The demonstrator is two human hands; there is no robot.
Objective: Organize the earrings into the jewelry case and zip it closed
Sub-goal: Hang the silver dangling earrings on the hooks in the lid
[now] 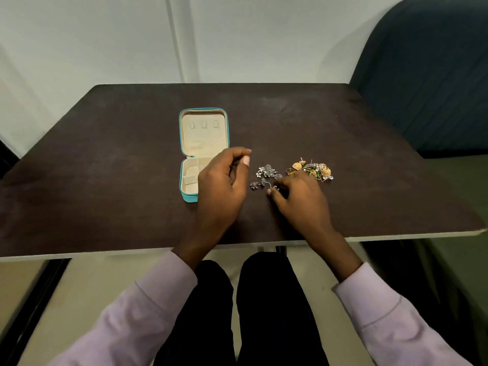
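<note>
A teal jewelry case [202,113] lies open on the dark table, its cream lid flat at the back and its compartments toward me. My left hand [224,180] hovers over the case's right side with its fingers curled; whether it holds anything is unclear. Silver earrings [266,173] lie just right of that hand. My right hand [298,196] rests on the table and its fingertips pinch a silver earring at the pile's near edge. Gold and green earrings [314,169] sit in a heap beyond the right hand.
The brown table [105,167] has its front edge close to my lap. A dark blue chair [427,75] stands at the right rear corner. A pale wall runs behind the table.
</note>
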